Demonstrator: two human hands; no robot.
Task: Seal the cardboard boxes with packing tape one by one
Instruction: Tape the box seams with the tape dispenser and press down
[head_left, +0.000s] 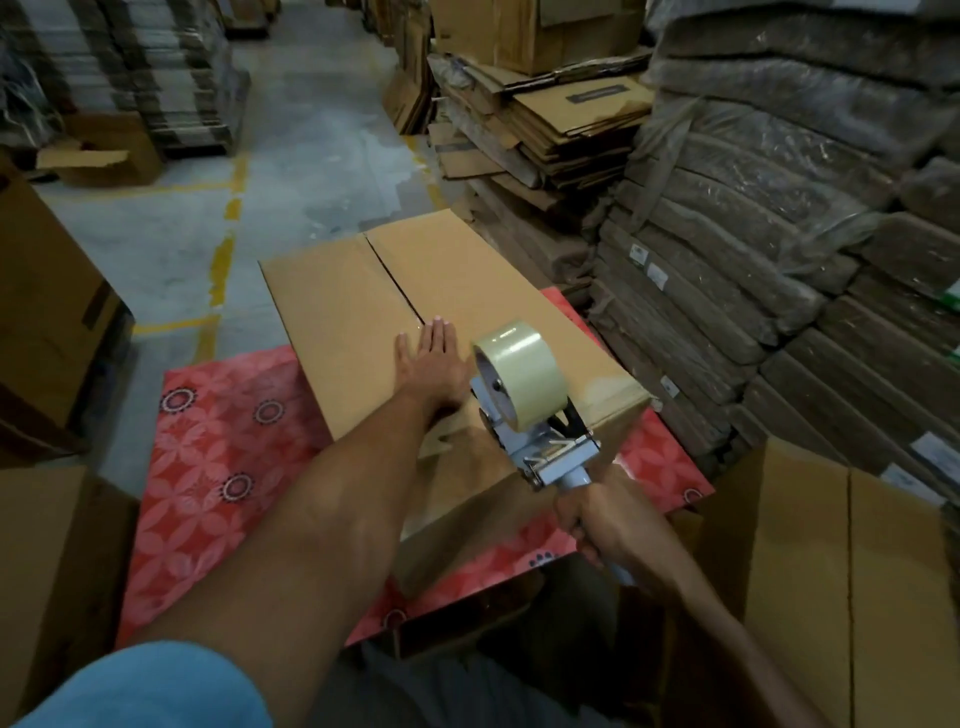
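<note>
1. Two plain brown cardboard cartons stand at the left edge, a tall one (47, 312) and a nearer one (52, 545). Whether either is taped cannot be told.
2. One red flower-patterned sheet (223, 441) lies on the floor under the long tan cardboard box (332, 322), the single box being worked on.
3. The left hand (431, 364) presses flat on the box top, fingers straight, beside the centre seam (392, 280). Beyond the fingertips the seam gapes untaped; the near stretch is hidden. I judge this box part-sealed at most.
4. The right hand (608, 525) grips the handle of the one grey metal tape dispenser (561, 457), which carries one yellowish clear tape roll (524, 374) over the box's near end.
5. One more tan carton (831, 571) at the lower right shows a bare seam and probably waits its turn.
</note>
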